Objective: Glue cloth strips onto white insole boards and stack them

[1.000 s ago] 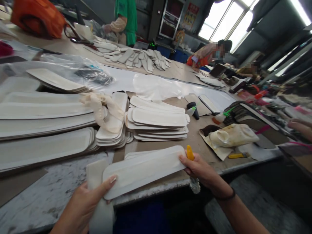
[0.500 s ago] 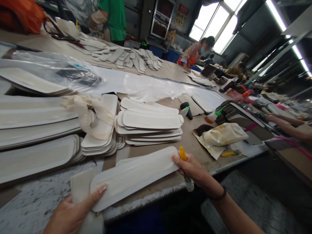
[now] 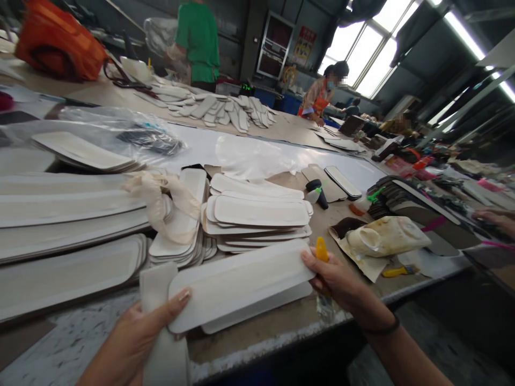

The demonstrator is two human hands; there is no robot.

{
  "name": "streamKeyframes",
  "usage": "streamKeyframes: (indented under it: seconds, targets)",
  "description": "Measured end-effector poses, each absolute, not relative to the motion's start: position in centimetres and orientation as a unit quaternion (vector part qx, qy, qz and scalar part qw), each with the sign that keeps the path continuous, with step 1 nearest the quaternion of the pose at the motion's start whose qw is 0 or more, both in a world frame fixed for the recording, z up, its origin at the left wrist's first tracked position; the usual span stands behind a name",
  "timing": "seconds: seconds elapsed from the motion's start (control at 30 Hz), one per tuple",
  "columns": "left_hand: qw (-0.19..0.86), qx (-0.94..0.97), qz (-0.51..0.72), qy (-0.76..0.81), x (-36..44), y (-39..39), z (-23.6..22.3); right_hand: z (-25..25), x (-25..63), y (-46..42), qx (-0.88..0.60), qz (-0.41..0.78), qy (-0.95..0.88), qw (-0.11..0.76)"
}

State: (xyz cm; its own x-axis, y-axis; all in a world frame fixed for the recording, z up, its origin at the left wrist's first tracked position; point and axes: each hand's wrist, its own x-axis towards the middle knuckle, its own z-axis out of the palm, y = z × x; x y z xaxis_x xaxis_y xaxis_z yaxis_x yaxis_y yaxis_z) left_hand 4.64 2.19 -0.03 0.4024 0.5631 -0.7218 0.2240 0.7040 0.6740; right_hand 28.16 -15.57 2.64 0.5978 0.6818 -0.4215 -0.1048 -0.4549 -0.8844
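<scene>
Both hands grip one long white rounded padded strip point(image 3: 241, 281) over the table point(image 3: 289, 327): left hand point(image 3: 132, 338) fingers also clasp a pale cloth point(image 3: 161, 321), right hand point(image 3: 341, 281) fingers a yellow-handled tool point(image 3: 321, 250); finished-looking stacked strips point(image 3: 257, 214) lie just beyond.

I see an off-white padded strip point(image 3: 241, 281) at lower centre, a yellow tool handle point(image 3: 321, 250) beside it, a black wristband point(image 3: 382, 328) lower right, an orange bag point(image 3: 60, 40) upper left, a green shirt point(image 3: 199, 40) at top.

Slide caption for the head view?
Both hands, left and right, hold a white strip over the table.
</scene>
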Motion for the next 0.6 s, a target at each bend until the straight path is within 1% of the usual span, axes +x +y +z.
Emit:
streamKeyframes:
  seconds: [0.07, 0.13, 0.17, 0.23, 0.3, 0.33, 0.37, 0.4, 0.5, 0.6]
  targets:
    - [0.769, 0.370, 0.135, 0.504, 5.7, 3.6, 1.9, 4.1, 29.6, -14.2, -0.761, 0.358, -0.206, 0.500]
    - [0.757, 0.402, 0.178, 0.483, 6.3, 4.5, 3.0, 5.2, 31.5, -12.8, -0.791, 0.292, -0.221, 0.490]
    - [0.746, 0.414, 0.192, 0.485, 6.4, 4.6, 3.0, 5.5, 32.5, -12.2, -0.818, 0.251, -0.235, 0.461]
    - [0.726, 0.431, 0.191, 0.501, 5.9, 4.2, 2.0, 5.6, 34.3, -11.6, -0.877, 0.145, -0.272, 0.368]
    - [0.704, 0.458, 0.164, 0.517, 5.0, 3.1, 0.2, 5.5, 35.1, -11.9, -0.912, 0.029, -0.291, 0.288]
    - [0.694, 0.474, 0.145, 0.523, 4.6, 2.5, -0.6, 5.4, 35.0, -12.2, -0.918, -0.014, -0.292, 0.269]
    - [0.684, 0.492, 0.116, 0.526, 4.2, 1.9, -1.3, 5.4, 34.6, -12.7, -0.916, -0.032, -0.289, 0.275]
    - [0.676, 0.509, 0.091, 0.525, 4.0, 1.4, -1.8, 5.5, 33.7, -13.2, -0.909, -0.025, -0.288, 0.300]
    - [0.668, 0.542, 0.048, 0.507, 4.4, 0.6, -2.1, 5.6, 29.7, -14.1, -0.852, 0.074, -0.320, 0.408]
    - [0.674, 0.551, 0.038, 0.491, 5.2, 0.6, -1.7, 5.1, 25.0, -13.9, -0.801, 0.139, -0.334, 0.477]
